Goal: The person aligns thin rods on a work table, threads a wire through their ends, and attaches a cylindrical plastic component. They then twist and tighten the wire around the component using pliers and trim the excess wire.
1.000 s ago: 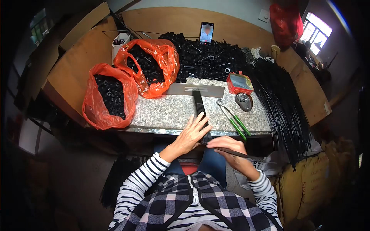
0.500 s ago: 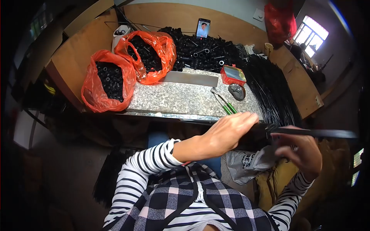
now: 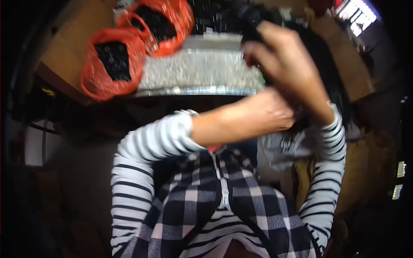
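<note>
My left hand is closed in a fist in front of my body, just below the bench edge. Its fingertips, and whatever they hold, are hidden behind my right wrist. My right hand is raised across it, over the right end of the speckled stone slab. Motion smears its fingers. A dark blurred shape lies at its fingertips, and I cannot make out whether the hand holds it. Long black strips hang over the bench to the right of this hand.
Two orange plastic bags with small black parts stand at the slab's left end. A flat metal bar lies along its back, before a heap of black parts. A pale printed bag is below my hands.
My right hand has swung up and left from beside my left hand to above it. The black strip pointing right no longer shows clearly. The view has tipped downward.
</note>
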Demonstrator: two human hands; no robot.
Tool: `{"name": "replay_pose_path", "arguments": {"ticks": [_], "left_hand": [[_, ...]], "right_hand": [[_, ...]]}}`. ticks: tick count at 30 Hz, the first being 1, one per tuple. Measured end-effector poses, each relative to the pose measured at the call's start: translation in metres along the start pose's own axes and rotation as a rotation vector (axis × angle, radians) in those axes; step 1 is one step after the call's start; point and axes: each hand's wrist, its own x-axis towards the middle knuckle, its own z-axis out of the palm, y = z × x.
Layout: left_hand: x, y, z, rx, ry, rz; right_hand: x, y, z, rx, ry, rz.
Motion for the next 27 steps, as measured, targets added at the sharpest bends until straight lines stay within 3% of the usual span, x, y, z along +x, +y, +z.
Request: {"name": "replay_pose_path", "arguments": {"ticks": [1, 2, 3, 4, 6, 8, 10, 17, 18, 19, 21, 24, 27], "left_hand": [[-0.013, -0.016, -0.024, -0.250, 0.066, -0.011], [-0.032, -0.015, -0.013, -0.295, 0.351, -0.100], [-0.054, -0.018, -0.008, -0.389, 0.468, -0.201], [-0.079, -0.022, 0.000, -0.447, 0.457, -0.315], [-0.138, -0.020, 0.030, -0.411, 0.220, -0.572], [-0.169, 0.002, 0.044, -0.559, 0.161, -0.846], [-0.185, 0.021, 0.050, -0.737, 0.109, -1.067], [-0.177, 0.034, 0.067, -0.807, 0.037, -1.160], [-0.169, 0.030, 0.066, -0.820, 0.052, -1.179], [-0.160, 0.024, 0.064, -0.825, 0.077, -1.191], [-0.145, 0.009, 0.060, -0.779, 0.187, -1.272], [-0.124, -0.042, 0.048, -0.707, 0.442, -1.193], [-0.070, -0.091, 0.049, -1.101, 0.478, -1.033]], "right_hand": [[-0.001, 0.007, -0.007, 0.242, 0.011, 0.082], [-0.003, 0.007, -0.017, 0.386, -0.014, 0.057], [-0.012, 0.033, -0.016, 0.578, 0.001, 0.099], [-0.023, 0.009, 0.004, 0.684, 0.337, 0.314], [-0.040, 0.027, 0.038, 0.826, 0.451, 0.347], [-0.056, 0.040, 0.069, 0.896, 0.367, 0.391], [-0.071, 0.039, 0.094, 0.961, 0.304, 0.577], [-0.079, 0.063, 0.142, 1.024, 0.177, 0.480], [-0.081, 0.069, 0.139, 0.869, 0.062, 0.462], [-0.083, 0.065, 0.137, 1.025, 0.048, 0.574], [-0.081, 0.067, 0.130, 0.984, -0.035, 0.593], [-0.074, 0.066, 0.153, 1.222, -0.003, 0.591], [-0.068, 0.067, 0.151, 1.187, -0.076, 0.540]]}}
